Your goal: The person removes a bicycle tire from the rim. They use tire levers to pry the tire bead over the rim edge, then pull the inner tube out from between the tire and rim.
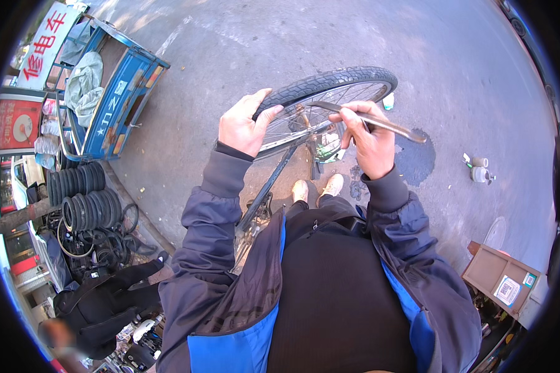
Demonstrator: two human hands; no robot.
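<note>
- Left hand (245, 124) clamps the bicycle tyre (329, 84) at its near edge.
- Right hand (370, 140) fists a metal lever (379, 121) over the rim.
- Open pavement (466, 74) lies beyond; blue cart (115, 87) stands far left.

White sign (44, 43), labelled cardboard box (500, 280)

jacket (230, 273): dark grey, blue lining | ribbed cuffs | shoes (317, 188): beige

Bicycle wheel and metal tyre lever

The black-tyred, spoked bicycle wheel (329, 102) stands upright ahead; the long, flat metal lever (379, 121) lies across its near right rim, its tip hooked under the tyre.
</note>
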